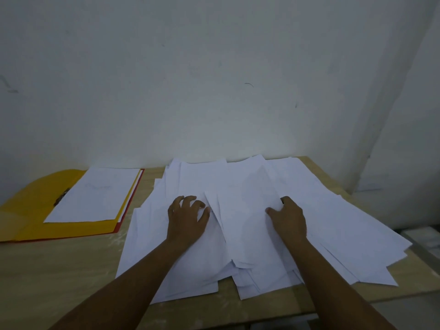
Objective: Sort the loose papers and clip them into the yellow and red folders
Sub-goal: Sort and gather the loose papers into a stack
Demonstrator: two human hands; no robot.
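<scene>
Papers [250, 222]: thin white paper, matt, smooth, some sheets slightly creased. Worktop [59, 270]: pale wood-grain finish, matt, with a faint sheen. Yellow folder [35, 210], left of the left grip [187, 216]: smooth card, low gloss. Clip [62, 196]: dark, looks like metal. Red folder [119, 225]: card edge only. Wall [214, 79]: painted, matt, scuffed.
</scene>
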